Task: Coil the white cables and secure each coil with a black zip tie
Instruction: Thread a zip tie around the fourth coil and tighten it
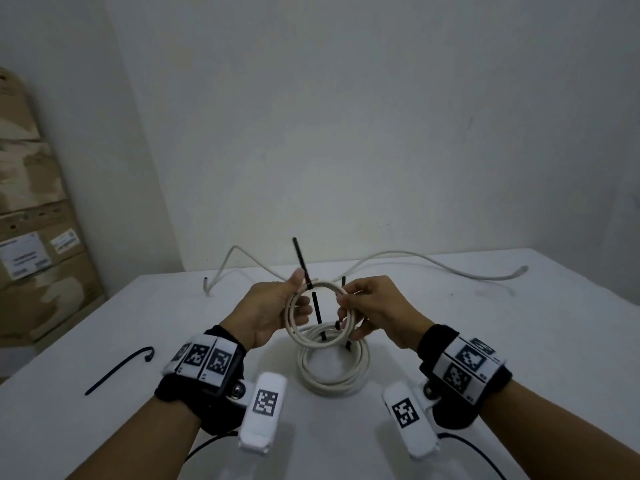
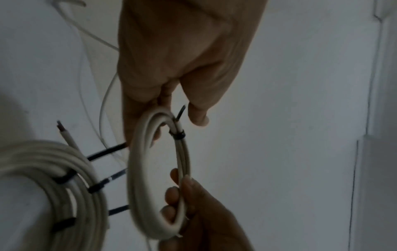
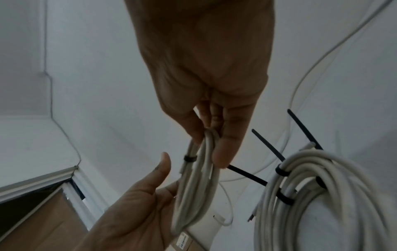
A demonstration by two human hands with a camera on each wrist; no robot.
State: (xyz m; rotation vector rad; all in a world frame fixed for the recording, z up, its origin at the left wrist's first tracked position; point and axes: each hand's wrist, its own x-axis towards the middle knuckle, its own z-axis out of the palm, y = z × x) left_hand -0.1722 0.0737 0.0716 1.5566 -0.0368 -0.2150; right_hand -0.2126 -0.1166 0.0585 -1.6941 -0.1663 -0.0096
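Note:
Above the white table [image 1: 485, 341] I hold a small coil of white cable [image 1: 294, 327] upright between both hands. My left hand [image 1: 300, 291] pinches its left side, the thumb beside a black zip tie [image 1: 300, 259] cinched round the strands, tail pointing up. My right hand [image 1: 346, 299] grips the right side. In the left wrist view my left hand [image 2: 171, 118] holds the coil [image 2: 137, 169] near the tie's band [image 2: 179, 134]. The right wrist view has my right hand [image 3: 209, 144] curled over the coil [image 3: 197, 186].
A larger tied coil [image 1: 332, 372] lies under my hands, with several black tie tails sticking up [image 1: 318, 317]. A loose white cable [image 1: 433, 261] snakes along the table's back. A spare black zip tie [image 1: 117, 368] lies at the left. Cardboard boxes [image 1: 27, 202] stand beyond the left edge.

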